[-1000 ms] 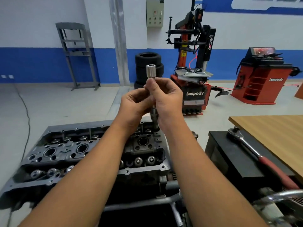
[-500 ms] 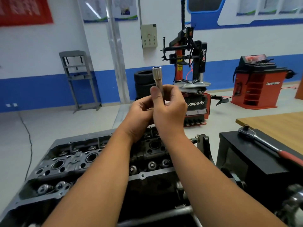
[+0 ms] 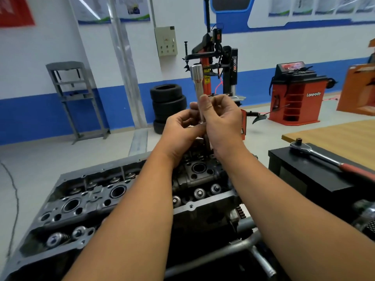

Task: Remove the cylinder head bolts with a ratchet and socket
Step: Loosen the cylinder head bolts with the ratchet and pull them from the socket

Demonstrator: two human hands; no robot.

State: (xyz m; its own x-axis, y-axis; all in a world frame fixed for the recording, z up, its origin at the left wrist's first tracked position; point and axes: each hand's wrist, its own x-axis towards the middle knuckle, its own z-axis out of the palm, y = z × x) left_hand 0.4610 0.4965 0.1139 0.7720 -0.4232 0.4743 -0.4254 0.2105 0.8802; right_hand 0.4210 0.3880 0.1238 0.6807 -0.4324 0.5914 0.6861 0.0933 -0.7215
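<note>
A long silver socket (image 3: 197,78) stood upright in the air above the far end of the cylinder head (image 3: 101,201), with a darker shaft running down from it between the two hands; how socket and shaft were joined was hidden by the fingers. The right hand (image 3: 221,120) gripped the piece, its thumb laid up along the socket's lower part and its fingers curled round behind. The left hand (image 3: 180,128) pinched the same piece just below, fingertips meeting the right hand's. Both forearms reached out over the cylinder head, which lay with its bores and valve springs exposed. The ratchet (image 3: 324,159), red-handled, lay untouched on a black box (image 3: 304,179) to the right, well apart from the hands, beside a wooden counter (image 3: 334,136). Farther back stood a stack of tyres (image 3: 168,102), a tyre changer (image 3: 217,63) and a red machine (image 3: 296,92) against the blue-and-white wall.
</note>
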